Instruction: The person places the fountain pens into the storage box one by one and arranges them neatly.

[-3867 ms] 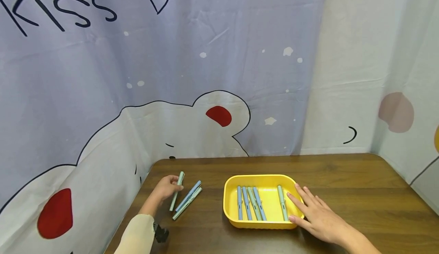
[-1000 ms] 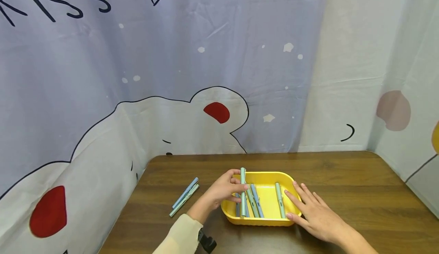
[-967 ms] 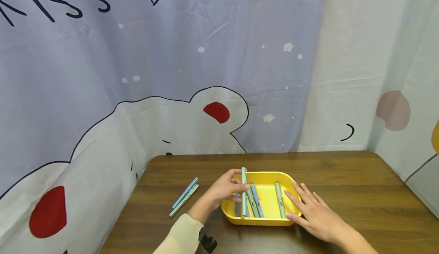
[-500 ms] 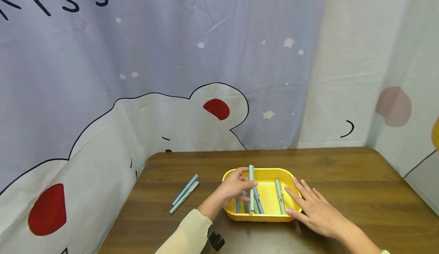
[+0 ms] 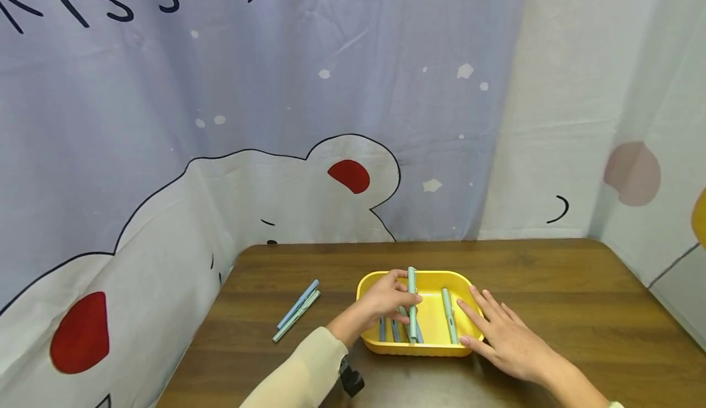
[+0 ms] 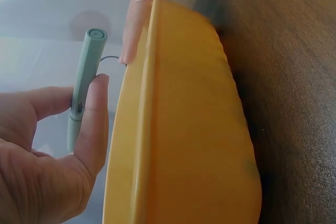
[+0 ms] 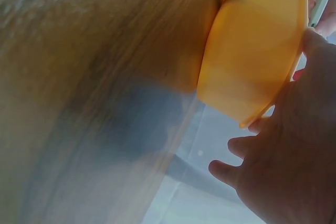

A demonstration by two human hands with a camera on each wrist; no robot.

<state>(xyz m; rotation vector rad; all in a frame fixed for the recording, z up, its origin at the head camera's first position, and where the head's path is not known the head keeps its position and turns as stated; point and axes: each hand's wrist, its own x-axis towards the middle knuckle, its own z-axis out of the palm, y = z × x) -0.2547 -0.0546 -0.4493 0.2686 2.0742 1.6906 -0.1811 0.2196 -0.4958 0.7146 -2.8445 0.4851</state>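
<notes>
Your left fingers (image 6: 96,114) pinch a slim green pen (image 5: 412,319), clip end toward the desk's (image 5: 551,285) far edge; your straight right fingers (image 5: 483,301) touch a plastic tray (image 5: 419,350).

I count eight pens (image 5: 449,316): four green, four blue. Two on table (image 5: 551,291), five in tray (image 5: 419,350), one held. One tray, one left hand (image 5: 388,298), one right hand (image 5: 507,342).

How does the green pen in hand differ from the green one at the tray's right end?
The held pen is pinched in the left grip, above the yellow tray; the tray pen rests inside it. In the head view, the held pen runs nearly straight up the picture, while the tray pen slants slightly. Both are slim and light green.
</notes>
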